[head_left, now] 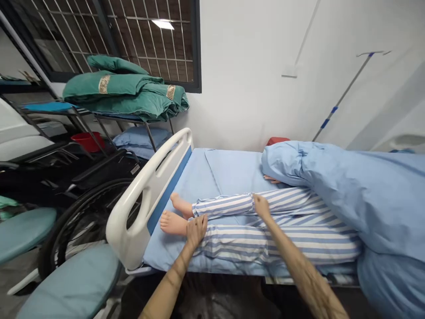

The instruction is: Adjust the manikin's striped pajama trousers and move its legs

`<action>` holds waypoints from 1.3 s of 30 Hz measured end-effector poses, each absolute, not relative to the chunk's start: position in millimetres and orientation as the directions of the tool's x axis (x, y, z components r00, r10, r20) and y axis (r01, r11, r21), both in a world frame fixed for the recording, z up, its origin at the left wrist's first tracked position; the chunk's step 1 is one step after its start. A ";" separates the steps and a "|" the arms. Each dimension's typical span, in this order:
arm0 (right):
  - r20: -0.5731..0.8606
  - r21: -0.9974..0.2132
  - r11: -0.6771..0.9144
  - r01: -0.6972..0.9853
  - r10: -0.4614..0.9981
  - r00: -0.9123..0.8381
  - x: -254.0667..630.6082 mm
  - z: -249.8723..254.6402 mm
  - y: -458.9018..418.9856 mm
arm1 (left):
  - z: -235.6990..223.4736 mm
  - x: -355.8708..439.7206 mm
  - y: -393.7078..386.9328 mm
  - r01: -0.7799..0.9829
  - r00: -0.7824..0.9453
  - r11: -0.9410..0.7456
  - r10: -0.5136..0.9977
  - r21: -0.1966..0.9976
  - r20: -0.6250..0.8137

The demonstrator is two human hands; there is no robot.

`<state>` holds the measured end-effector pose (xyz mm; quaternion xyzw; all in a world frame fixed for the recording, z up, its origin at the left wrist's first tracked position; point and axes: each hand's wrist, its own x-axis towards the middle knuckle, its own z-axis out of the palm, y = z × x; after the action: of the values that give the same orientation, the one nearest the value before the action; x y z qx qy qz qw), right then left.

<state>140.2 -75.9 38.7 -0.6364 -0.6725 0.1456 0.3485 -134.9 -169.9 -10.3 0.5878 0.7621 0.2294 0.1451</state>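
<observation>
Striped blue-and-white trousers (295, 241) cover two legs lying on the bed, with bare, plastic-looking feet (173, 223) toward the footboard. My left hand (196, 229) is closed at the near leg's ankle, on the trouser cuff; what lies under its fingers is partly hidden. Over the far leg, around knee height, my right hand (261, 206) is closed in a fist on the striped cloth. A light blue quilt (332, 177) is bunched over the upper body. Part of another hand (272, 179), lying still, shows from under the quilt's edge.
A white footboard (133, 221) closes the bed's left end. Beyond it stand a wheelchair (89, 212) and teal stools (76, 283). Folded green quilts (129, 91) rest on chairs below a barred window. A pole with blue clamps (343, 95) rises behind the bed.
</observation>
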 end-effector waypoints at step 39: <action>0.211 -0.775 0.238 0.585 0.971 -0.115 8.7 18.8 -139.5 | -14.1 -108.7 -158.5 0.891 -0.178 0.161 0.984 0.425 -0.001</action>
<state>8.7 -139.5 18.8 -0.5572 -0.6981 0.2653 0.3631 -108.7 -158.5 -14.1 0.6257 0.7491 0.1669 0.1398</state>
